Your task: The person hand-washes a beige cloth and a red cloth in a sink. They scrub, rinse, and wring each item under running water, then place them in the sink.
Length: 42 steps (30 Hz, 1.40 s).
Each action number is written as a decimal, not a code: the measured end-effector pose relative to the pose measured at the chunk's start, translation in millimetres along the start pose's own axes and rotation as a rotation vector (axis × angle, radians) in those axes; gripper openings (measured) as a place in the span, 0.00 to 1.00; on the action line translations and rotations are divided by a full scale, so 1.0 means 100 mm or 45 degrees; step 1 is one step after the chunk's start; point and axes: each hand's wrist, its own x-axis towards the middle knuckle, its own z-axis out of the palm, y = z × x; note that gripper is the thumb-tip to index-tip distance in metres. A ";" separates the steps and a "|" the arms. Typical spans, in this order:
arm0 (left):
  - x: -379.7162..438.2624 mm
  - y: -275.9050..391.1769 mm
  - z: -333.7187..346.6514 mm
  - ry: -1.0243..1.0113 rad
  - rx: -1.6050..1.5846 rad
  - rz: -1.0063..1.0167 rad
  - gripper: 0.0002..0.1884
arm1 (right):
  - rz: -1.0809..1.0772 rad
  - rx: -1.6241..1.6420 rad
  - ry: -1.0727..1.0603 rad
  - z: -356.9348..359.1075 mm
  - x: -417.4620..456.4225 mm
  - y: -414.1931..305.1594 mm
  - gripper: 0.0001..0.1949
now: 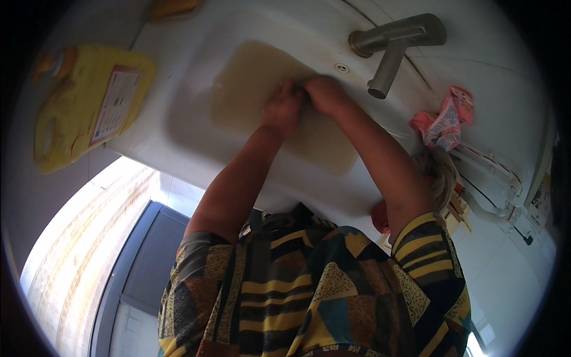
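A white ceramic sink [187,107] holds cloudy, brownish water [250,85]. Over the water near the sink's tap side, my left hand [285,105] and my right hand [325,93] are brought together, their fingers bent inward. Something small and dark shows between the fingertips, but what it is cannot be told, nor which hand holds it. Both forearms reach across the near rim. Just beyond the right hand is the round overflow hole [342,68] in the sink wall, and a metal tap [397,40] juts out at the upper right.
A yellow plastic jug [96,107] with a label lies left of the sink. A crumpled pink packet [446,118] rests at the right, near clear tubing [488,163] and a greyish bundle [439,174]. Part of an orange-brown object [174,9] shows at the top left.
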 end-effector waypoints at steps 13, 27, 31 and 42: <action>0.06 0.09 0.05 -0.083 0.117 -0.029 0.11 | -0.054 0.075 0.002 0.01 0.05 0.11 0.08; 0.05 0.03 0.21 0.094 0.134 0.085 0.10 | 0.009 0.103 0.103 0.32 -0.06 0.14 0.09; 0.04 0.10 0.15 0.023 0.074 0.019 0.11 | 0.060 0.138 0.225 0.36 -0.12 0.07 0.08; -0.35 -0.35 -0.38 -0.160 0.895 -0.110 0.35 | 0.426 -0.154 0.519 0.66 -1.05 -0.39 0.28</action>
